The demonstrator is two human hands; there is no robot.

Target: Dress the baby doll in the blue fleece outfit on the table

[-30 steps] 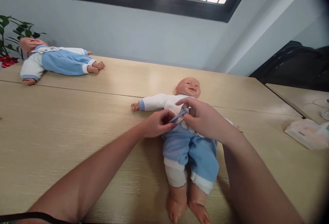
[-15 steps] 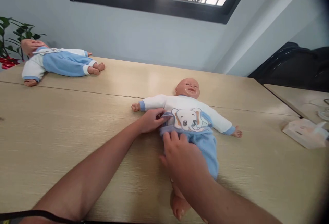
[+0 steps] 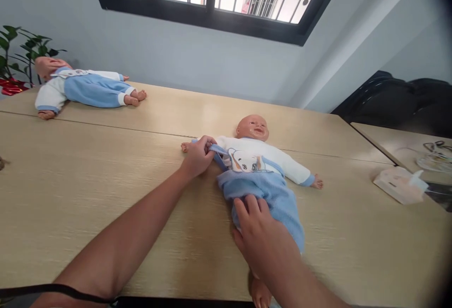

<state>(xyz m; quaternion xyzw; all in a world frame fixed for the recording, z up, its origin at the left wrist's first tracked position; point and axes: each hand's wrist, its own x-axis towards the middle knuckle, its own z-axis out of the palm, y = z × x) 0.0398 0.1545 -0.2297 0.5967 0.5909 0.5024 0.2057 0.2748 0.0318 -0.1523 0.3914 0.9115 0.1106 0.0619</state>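
While your left hand [image 3: 197,158] pinched the blue strap [image 3: 219,149], elephant bib [image 3: 245,162] lay rightward | your right hand [image 3: 264,232] rested on blue trousers [image 3: 285,204], grip unclear

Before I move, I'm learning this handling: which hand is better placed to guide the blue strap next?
Probably the left hand: it holds the blue strap beside the elephant patch. The right hand is lower, on the blue trousers.

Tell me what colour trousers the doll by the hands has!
Those trousers are light blue; the head view shows them best.
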